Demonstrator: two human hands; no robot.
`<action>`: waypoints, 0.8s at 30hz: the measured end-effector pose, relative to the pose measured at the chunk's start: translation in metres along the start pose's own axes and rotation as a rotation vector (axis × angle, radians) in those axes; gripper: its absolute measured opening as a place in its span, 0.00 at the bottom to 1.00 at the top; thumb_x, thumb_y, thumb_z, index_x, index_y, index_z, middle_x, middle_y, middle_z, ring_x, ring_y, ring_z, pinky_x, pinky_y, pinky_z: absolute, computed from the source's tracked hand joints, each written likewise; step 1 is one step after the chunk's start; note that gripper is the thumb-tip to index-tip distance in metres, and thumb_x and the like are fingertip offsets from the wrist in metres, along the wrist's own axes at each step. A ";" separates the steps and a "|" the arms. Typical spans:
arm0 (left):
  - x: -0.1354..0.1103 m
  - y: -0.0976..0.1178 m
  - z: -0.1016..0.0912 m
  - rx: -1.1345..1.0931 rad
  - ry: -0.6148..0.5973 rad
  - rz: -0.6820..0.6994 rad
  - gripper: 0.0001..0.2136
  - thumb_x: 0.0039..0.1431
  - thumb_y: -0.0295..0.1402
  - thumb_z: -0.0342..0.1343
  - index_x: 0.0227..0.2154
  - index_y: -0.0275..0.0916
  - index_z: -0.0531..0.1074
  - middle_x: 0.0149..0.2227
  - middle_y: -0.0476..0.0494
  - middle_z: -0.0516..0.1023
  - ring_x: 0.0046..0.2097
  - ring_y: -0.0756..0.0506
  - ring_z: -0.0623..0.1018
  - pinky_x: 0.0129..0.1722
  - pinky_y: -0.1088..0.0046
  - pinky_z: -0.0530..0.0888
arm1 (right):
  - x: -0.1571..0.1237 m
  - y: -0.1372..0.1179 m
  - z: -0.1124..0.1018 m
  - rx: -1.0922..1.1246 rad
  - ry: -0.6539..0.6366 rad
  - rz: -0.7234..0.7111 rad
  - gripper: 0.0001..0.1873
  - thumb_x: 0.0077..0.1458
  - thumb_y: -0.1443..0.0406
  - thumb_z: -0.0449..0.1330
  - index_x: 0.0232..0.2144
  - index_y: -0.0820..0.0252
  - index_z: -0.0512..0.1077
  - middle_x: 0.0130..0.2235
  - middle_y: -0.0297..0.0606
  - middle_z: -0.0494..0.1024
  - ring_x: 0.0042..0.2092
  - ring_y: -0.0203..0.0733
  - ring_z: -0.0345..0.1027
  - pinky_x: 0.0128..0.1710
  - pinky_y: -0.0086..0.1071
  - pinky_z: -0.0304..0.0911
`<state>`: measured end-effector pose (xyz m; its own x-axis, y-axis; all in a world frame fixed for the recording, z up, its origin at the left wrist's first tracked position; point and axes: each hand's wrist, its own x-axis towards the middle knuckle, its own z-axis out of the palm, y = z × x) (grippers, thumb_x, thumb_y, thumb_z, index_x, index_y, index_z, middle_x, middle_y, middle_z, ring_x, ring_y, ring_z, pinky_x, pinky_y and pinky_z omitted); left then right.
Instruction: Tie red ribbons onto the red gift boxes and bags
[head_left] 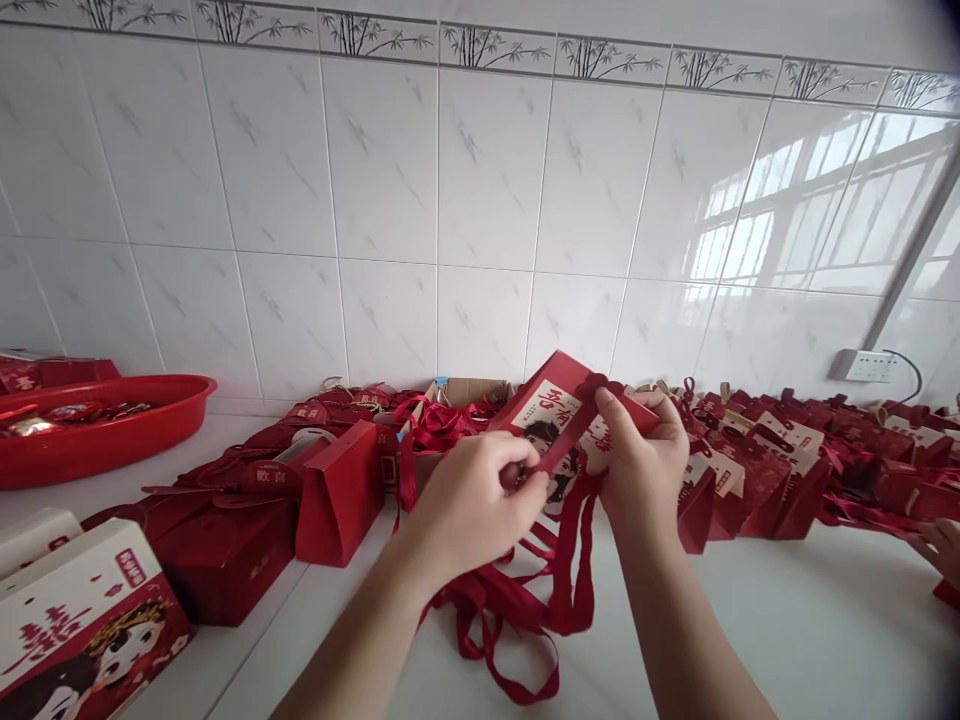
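A red gift box [551, 385] with a cream panel and printed cartoon figures is held tilted above the table. My right hand [641, 450] grips its right side, thumb pressed on the scalloped top edge. In front of the box, my left hand [487, 505] pinches a dark red ribbon [564, 440] that stretches up to the right thumb. Below both hands, more red ribbon [517, 610] hangs and lies in loops on the white table [360, 640].
Red boxes [341, 495] crowd the left, near a red basin [105, 440] of wrapped items. A cardboard carton [472, 390] with ribbons stands behind. More boxes [772, 480] line the right. Another person's hand [937, 550] shows at the right edge. A socket strip [866, 365] is on the tiled wall.
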<state>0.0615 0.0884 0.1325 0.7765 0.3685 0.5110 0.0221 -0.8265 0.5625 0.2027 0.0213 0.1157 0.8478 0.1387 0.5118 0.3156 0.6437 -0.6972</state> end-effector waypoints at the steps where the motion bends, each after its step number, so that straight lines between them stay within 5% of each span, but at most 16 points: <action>1: -0.001 -0.002 -0.007 0.002 0.032 -0.008 0.11 0.58 0.31 0.49 0.21 0.39 0.63 0.23 0.53 0.66 0.26 0.51 0.66 0.27 0.74 0.63 | 0.000 0.000 0.000 -0.010 -0.005 -0.014 0.20 0.42 0.57 0.70 0.25 0.57 0.61 0.18 0.23 0.61 0.17 0.28 0.52 0.15 0.25 0.50; 6: -0.003 -0.013 -0.039 0.077 0.240 -0.006 0.12 0.59 0.35 0.51 0.20 0.39 0.65 0.26 0.51 0.67 0.30 0.49 0.68 0.29 0.73 0.64 | -0.006 0.001 0.004 0.001 -0.086 -0.052 0.19 0.40 0.58 0.71 0.25 0.58 0.63 0.21 0.25 0.64 0.21 0.29 0.55 0.20 0.25 0.53; 12: -0.014 -0.016 -0.049 0.209 0.003 -0.019 0.12 0.57 0.38 0.53 0.21 0.41 0.70 0.27 0.51 0.71 0.31 0.48 0.72 0.32 0.71 0.68 | -0.012 0.006 0.008 0.077 -0.176 0.086 0.20 0.41 0.57 0.70 0.25 0.58 0.62 0.21 0.25 0.63 0.22 0.30 0.57 0.21 0.26 0.56; 14: -0.017 -0.019 -0.050 0.277 0.027 -0.023 0.12 0.57 0.40 0.54 0.21 0.42 0.71 0.27 0.50 0.69 0.29 0.48 0.71 0.30 0.71 0.68 | -0.013 0.008 0.008 0.061 -0.176 0.089 0.21 0.41 0.56 0.70 0.26 0.58 0.62 0.21 0.25 0.64 0.21 0.31 0.57 0.21 0.26 0.56; 20: -0.018 -0.027 -0.063 0.240 0.360 -0.037 0.09 0.55 0.39 0.57 0.23 0.42 0.74 0.34 0.47 0.73 0.35 0.46 0.73 0.32 0.70 0.70 | -0.017 0.010 0.009 -0.012 -0.241 0.043 0.19 0.43 0.57 0.69 0.27 0.58 0.63 0.21 0.26 0.65 0.21 0.31 0.58 0.20 0.26 0.56; 24: -0.018 -0.020 -0.065 0.017 0.743 0.154 0.02 0.55 0.32 0.60 0.28 0.41 0.75 0.35 0.48 0.74 0.38 0.47 0.74 0.37 0.71 0.71 | -0.024 0.005 0.010 -0.078 -0.361 -0.227 0.14 0.45 0.64 0.68 0.26 0.57 0.64 0.24 0.28 0.70 0.24 0.32 0.63 0.23 0.27 0.61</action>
<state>0.0065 0.1261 0.1540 0.1437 0.4330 0.8899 -0.0379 -0.8961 0.4421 0.1792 0.0286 0.1052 0.5540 0.2634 0.7897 0.5196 0.6318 -0.5752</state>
